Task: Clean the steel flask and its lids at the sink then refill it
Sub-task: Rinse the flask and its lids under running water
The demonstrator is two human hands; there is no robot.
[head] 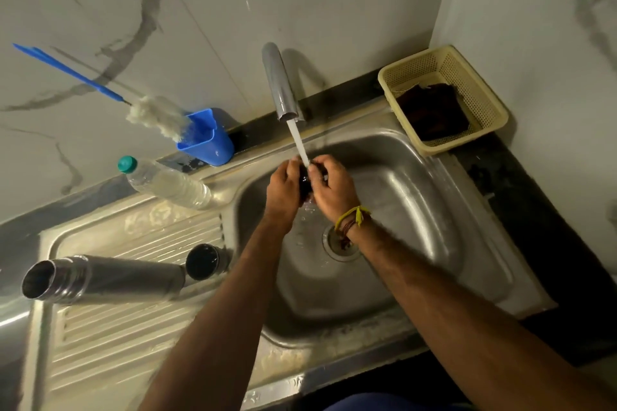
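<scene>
- Both hands are over the sink [417,197], under the tap [280,83]; the left hand [283,182] and right hand [332,185] grasp a small dark lid [304,182] between them, fingers curled round it, with the water stream [298,143] landing right on it.
- To rinse it well, I'd say turn the lid slowly so the water reaches every side and any groove inside, and rub with the thumbs; keep it low in the basin to cut down on splashing.
- Which way the lid faces I cannot tell, as the hands hide most of it.
- The flask [103,280] lies on its side on the drainboard [133,337], well apart from the hands. Its long axis runs left to right, the open mouth pointing left toward the counter edge.
- A second lid [205,262] sits just beside the flask's base, its dark hollow facing us.
- A brush [153,113] leans in a blue cup [210,140] near the tap, handy for the flask's inside.
</scene>
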